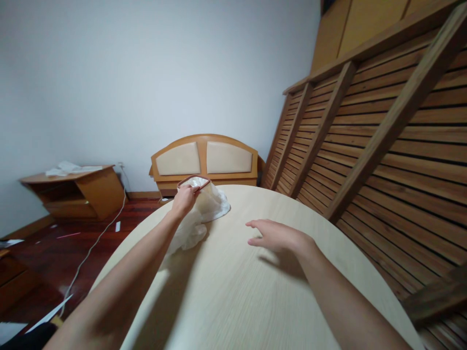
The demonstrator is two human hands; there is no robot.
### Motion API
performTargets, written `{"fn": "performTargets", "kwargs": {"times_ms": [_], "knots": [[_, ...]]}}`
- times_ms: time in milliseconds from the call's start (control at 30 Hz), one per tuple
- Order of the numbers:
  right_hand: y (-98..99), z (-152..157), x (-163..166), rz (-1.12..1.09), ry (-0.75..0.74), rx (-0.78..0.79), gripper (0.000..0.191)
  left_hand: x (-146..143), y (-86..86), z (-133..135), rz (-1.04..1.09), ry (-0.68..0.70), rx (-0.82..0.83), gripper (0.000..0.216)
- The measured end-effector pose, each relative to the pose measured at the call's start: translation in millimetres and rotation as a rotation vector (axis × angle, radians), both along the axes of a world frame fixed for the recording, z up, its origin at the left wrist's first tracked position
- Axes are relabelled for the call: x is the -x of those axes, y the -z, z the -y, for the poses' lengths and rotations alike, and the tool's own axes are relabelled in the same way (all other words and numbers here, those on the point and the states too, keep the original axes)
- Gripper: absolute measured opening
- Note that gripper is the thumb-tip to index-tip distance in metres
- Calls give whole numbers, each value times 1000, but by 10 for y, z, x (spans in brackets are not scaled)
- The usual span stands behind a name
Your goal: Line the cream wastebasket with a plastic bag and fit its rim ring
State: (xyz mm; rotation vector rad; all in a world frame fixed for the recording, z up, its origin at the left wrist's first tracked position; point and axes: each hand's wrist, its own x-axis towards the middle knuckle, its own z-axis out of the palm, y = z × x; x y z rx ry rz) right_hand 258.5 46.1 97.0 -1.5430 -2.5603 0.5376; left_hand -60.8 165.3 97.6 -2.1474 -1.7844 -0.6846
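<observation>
A small waste bin [208, 194] with a brown, rounded-square rim stands near the far edge of the round table. White translucent plastic bag [188, 234] material hangs over it and spreads crumpled onto the tabletop. My left hand [184, 198] grips the near side of the bin's rim, fingers closed round it. The bag and my hand cover much of the bin's body. To the right, my right hand [275, 234] hovers over the table with thumb and fingers apart, holding nothing and not touching the bin.
The pale wooden round table [233, 291] lies beneath both arms. Beyond it is a headboard [204, 177]. Slatted wooden panels [365, 160] lean along the right. At left, a low cabinet [98, 194] bears white sheets, and a white cable [93, 245] crosses the dark red floor.
</observation>
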Motion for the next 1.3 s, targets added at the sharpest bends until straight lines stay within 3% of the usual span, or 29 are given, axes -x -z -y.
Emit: {"fn": "performTargets", "kwargs": {"times_ms": [233, 433, 567, 700, 767, 900, 1000, 1100, 1200, 1300], "knots": [[247, -124, 26, 102, 13, 101, 67, 345, -79, 51, -49, -47, 15, 34], [418, -241, -65, 159, 77, 106, 73, 278, -176, 267, -71, -115, -32, 41], [583, -338, -166, 184, 183, 148, 83, 59, -1, 658, -86, -183, -14, 49], [712, -389, -236, 198, 234, 198, 86, 17, 338, 1042, -251, -218, 269, 59], [747, -391, -252, 197, 230, 210, 87, 98, 442, 1142, -305, -270, 372, 53], [774, -384, -249, 193, 234, 208, 87, 227, 407, 1190, -307, -327, 389, 45], [787, -385, -227, 193, 250, 199, 87, 82, 297, 1209, -312, -341, 250, 48], [836, -364, -195, 184, 273, 173, 85, -297, 309, 1228, -258, -214, 135, 49], [930, -313, -166, 128, 327, 22, 80, -748, 514, 1192, -131, 94, 298, 56], [1007, -270, -144, 9, 324, -172, 69, -1065, 797, 1100, -118, 249, 387, 56]]}}
